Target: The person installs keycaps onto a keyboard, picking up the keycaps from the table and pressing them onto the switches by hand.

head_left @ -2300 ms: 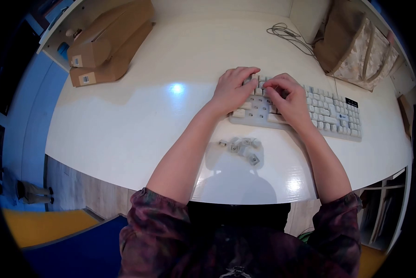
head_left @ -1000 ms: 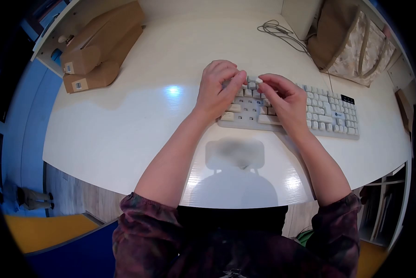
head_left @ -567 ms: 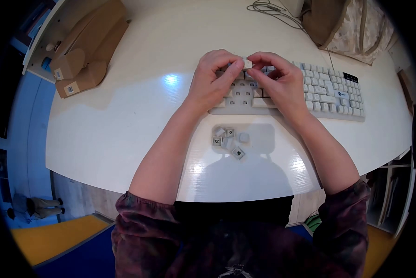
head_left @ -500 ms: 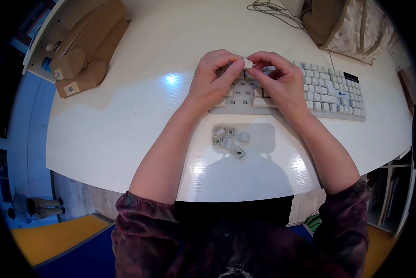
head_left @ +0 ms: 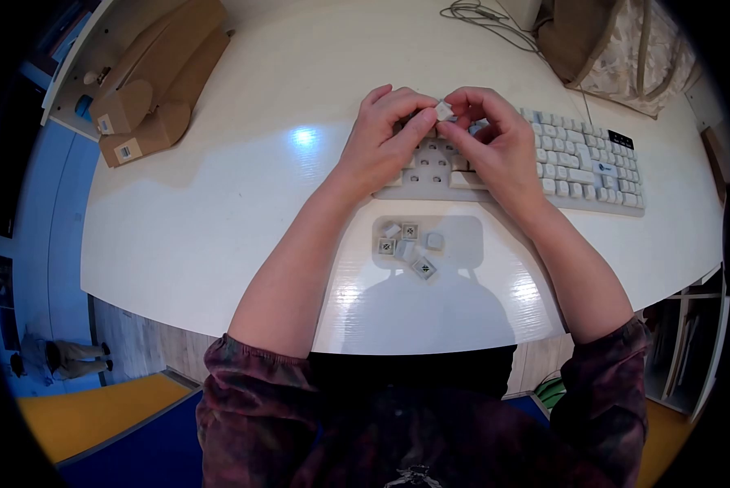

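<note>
A white keycap (head_left: pixel 444 111) is pinched between the fingertips of both hands, just above the keyboard. My left hand (head_left: pixel 391 130) grips it from the left, thumb and forefinger closed. From the right, my right hand (head_left: pixel 493 138) closes on the same keycap. Below them lies the white keyboard (head_left: pixel 580 167), partly hidden by my hands. Between my wrists, bare key switches show where keycaps are off. Several loose keycaps (head_left: pixel 423 267) lie on the table in front of the keyboard, some upside down with their stem sockets showing.
Folded brown cardboard (head_left: pixel 158 89) lies at the table's far left. A coiled grey cable (head_left: pixel 483 15) sits at the back, beside a brown patterned bag (head_left: pixel 617 49) at the back right. The white table's (head_left: pixel 219 236) front edge curves before me.
The keycap has been tilted between my fingers. Both hands still hold it over the keyboard, and the loose keycaps have not moved on the table.
</note>
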Demonstrator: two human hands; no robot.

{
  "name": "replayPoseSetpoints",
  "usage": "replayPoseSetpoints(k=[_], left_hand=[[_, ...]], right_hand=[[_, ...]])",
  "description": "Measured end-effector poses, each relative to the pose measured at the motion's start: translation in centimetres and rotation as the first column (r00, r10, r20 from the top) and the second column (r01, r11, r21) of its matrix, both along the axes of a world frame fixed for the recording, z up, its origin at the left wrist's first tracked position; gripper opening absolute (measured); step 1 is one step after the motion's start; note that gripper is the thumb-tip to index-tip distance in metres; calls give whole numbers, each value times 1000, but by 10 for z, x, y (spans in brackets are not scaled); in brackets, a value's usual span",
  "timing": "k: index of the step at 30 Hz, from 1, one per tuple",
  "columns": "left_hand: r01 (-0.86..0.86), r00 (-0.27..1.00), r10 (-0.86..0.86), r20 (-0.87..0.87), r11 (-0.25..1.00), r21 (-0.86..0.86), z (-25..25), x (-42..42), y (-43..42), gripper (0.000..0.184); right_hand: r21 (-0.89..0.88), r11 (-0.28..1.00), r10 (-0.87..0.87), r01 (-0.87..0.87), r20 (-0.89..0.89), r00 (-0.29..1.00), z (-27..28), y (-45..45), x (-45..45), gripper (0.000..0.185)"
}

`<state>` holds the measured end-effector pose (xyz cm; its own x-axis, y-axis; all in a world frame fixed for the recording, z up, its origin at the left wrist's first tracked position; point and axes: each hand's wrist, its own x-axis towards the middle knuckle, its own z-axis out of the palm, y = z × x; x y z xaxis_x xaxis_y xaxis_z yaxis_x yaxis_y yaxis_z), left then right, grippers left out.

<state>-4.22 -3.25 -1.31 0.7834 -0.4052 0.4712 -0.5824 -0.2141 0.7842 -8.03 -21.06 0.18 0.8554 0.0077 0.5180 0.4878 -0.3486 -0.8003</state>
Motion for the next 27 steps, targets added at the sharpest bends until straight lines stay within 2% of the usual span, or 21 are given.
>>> replayPoseSetpoints(k=[6, 27], left_hand=[[15, 1000, -15, -8, 1000, -7, 1, 1, 0, 19], [-1, 999, 1, 48, 1000, -5, -2, 2, -1, 19]], right_hand=[[-12, 998, 66, -66, 17, 998, -1, -2, 2, 23], [2, 999, 42, -42, 32, 999, -1, 0, -2, 23]])
